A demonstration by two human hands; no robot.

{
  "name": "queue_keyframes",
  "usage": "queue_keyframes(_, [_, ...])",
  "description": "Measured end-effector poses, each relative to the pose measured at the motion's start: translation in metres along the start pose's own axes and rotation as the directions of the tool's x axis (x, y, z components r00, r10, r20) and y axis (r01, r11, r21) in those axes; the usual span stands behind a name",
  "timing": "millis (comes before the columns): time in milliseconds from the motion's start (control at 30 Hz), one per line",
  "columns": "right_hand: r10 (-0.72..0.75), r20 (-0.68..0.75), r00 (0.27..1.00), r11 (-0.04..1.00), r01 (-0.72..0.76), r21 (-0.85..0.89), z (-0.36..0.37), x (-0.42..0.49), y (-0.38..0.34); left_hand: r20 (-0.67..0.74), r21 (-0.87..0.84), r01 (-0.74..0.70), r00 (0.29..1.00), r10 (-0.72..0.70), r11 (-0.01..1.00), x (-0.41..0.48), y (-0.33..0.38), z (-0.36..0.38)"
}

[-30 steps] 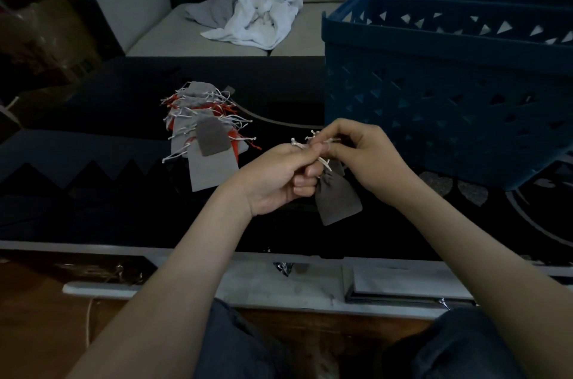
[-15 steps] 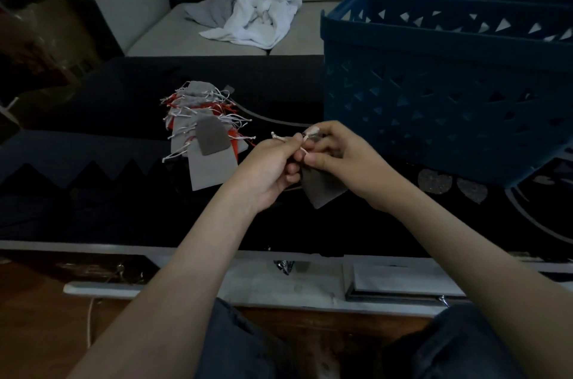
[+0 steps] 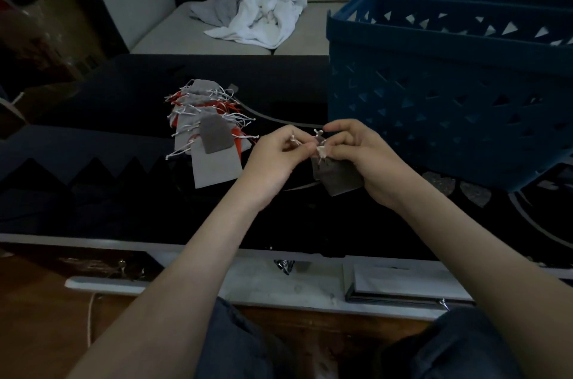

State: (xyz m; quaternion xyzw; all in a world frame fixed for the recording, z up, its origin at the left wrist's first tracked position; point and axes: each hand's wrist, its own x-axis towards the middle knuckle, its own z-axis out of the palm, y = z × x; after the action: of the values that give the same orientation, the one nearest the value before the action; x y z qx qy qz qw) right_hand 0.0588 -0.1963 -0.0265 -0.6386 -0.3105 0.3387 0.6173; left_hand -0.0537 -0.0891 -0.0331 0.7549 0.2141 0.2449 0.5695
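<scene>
A small dark grey drawstring pouch (image 3: pixel 336 175) hangs above the black table, held between both hands. My left hand (image 3: pixel 273 158) pinches the white drawstring ends at the pouch's left side. My right hand (image 3: pixel 362 155) pinches the gathered neck and the other string ends, its palm covering part of the pouch. To the left on the table lies a pile of grey and red drawstring pouches (image 3: pixel 210 130) with white strings, a dark grey one on top.
A large blue plastic basket (image 3: pixel 449 93) stands on the table at the right, close to my right hand. Behind the glossy black table (image 3: pixel 93 192) is a beige sofa with crumpled white and grey cloths (image 3: pixel 257 16). A cardboard box (image 3: pixel 49 34) sits far left.
Both hands have drawn a little apart, with the left one pulling the strings leftward. The pouch stays in front of the basket, its neck now more gathered.
</scene>
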Motion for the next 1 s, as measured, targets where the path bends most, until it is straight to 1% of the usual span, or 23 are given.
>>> queue_keyframes(67, [0.007, -0.014, 1.000, 1.000, -0.007, 0.003, -0.001, -0.001, 0.000, -0.007, 0.167, -0.038, 0.999, 0.039, 0.985, -0.001, -0.001, 0.000])
queue_keyframes(133, [0.000, -0.029, 1.000, 1.000, 0.000, -0.007, 0.000, -0.002, 0.000, -0.016, 0.295, -0.092, 0.995, 0.101, 0.951, -0.002, -0.002, 0.003])
queue_keyframes(233, [-0.002, -0.056, 0.998, 1.000, 0.001, -0.014, 0.000, -0.001, 0.001, -0.008, 0.540, -0.169, 0.979, 0.206, 0.825, -0.001, -0.002, 0.007])
queue_keyframes(300, [0.010, -0.056, 0.998, 0.998, -0.013, -0.059, 0.000, -0.001, 0.001, 0.017, 0.610, -0.181, 0.976, 0.215, 0.772, -0.002, 0.000, 0.010])
queue_keyframes(367, [0.021, -0.046, 0.999, 0.993, -0.027, -0.118, 0.002, -0.001, 0.002, 0.039, 0.624, -0.155, 0.985, 0.168, 0.765, -0.004, 0.002, 0.015])
queue_keyframes(433, [0.039, -0.040, 0.998, 0.994, -0.043, -0.101, 0.003, -0.001, 0.001, 0.031, 0.632, -0.137, 0.988, 0.152, 0.763, -0.006, 0.004, 0.019])
queue_keyframes(533, [0.072, 0.006, 0.997, 0.996, -0.072, -0.048, 0.003, -0.003, -0.002, -0.012, 0.598, -0.159, 0.978, 0.207, 0.785, -0.008, 0.006, 0.018])
queue_keyframes(600, [0.083, 0.060, 0.995, 0.993, -0.078, -0.084, 0.002, -0.005, -0.002, -0.021, 0.574, -0.207, 0.964, 0.266, 0.793, -0.008, 0.006, 0.015])
queue_keyframes(667, [0.063, 0.086, 0.994, 0.994, -0.054, -0.098, 0.003, -0.007, -0.001, -0.040, 0.561, -0.241, 0.948, 0.317, 0.792, -0.010, 0.006, 0.012])
queue_keyframes(800, [-0.011, 0.022, 1.000, 0.998, 0.013, -0.068, 0.003, -0.008, -0.003, -0.069, 0.588, -0.299, 0.907, 0.415, 0.751, -0.010, 0.003, 0.011])
queue_keyframes(867, [-0.031, -0.014, 0.999, 0.997, 0.030, -0.065, 0.004, -0.007, -0.003, -0.069, 0.614, -0.305, 0.898, 0.434, 0.728, -0.008, 0.002, 0.011])
queue_keyframes(933, [-0.046, -0.054, 0.997, 0.994, 0.041, -0.100, 0.004, -0.005, 0.000, -0.074, 0.607, -0.292, 0.905, 0.418, 0.739, -0.007, 0.000, 0.011])
queue_keyframes(1000, [-0.060, -0.134, 0.989, 0.991, 0.043, -0.127, 0.002, -0.002, 0.002, -0.122, 0.565, -0.254, 0.916, 0.383, 0.785, -0.006, 0.000, 0.009])
